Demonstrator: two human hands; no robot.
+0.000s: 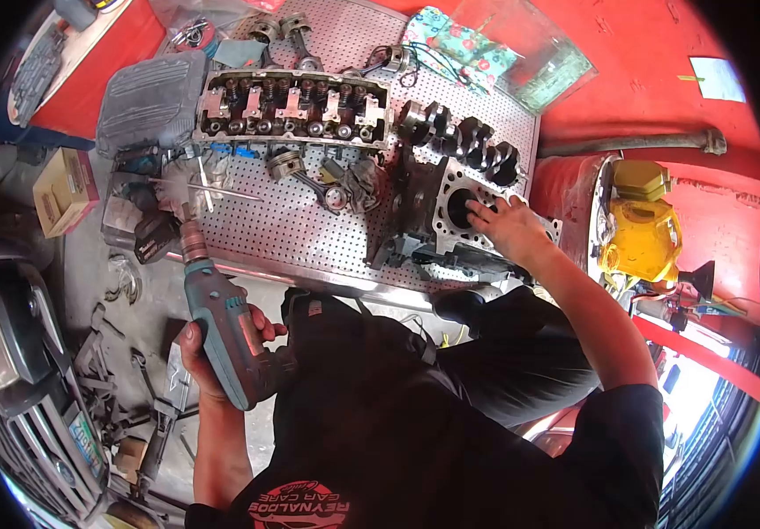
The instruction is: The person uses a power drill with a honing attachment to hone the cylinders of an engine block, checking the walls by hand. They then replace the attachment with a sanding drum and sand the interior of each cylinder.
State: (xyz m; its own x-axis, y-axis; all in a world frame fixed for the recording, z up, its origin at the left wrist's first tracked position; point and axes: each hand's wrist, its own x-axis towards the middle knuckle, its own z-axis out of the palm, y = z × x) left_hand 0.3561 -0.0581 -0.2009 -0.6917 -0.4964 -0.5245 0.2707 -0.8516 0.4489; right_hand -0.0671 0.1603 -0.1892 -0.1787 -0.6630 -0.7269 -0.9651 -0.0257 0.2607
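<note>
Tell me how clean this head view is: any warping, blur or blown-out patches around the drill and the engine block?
Head view: heavy fisheye bending with dark corners; the drill in the left hand is sharp, but its spinning tip is smeared; the engine block under the right hand is evenly lit and clear; daylight at lower right is blown out white.

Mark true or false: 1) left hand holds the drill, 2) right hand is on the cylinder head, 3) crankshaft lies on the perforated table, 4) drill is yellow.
1) The left hand holds the drill: true.
2) The right hand is on the cylinder head: false, it rests on the engine block, by a cylinder bore.
3) The crankshaft lies on the perforated table: true.
4) The drill is yellow: false, it is teal.
</note>
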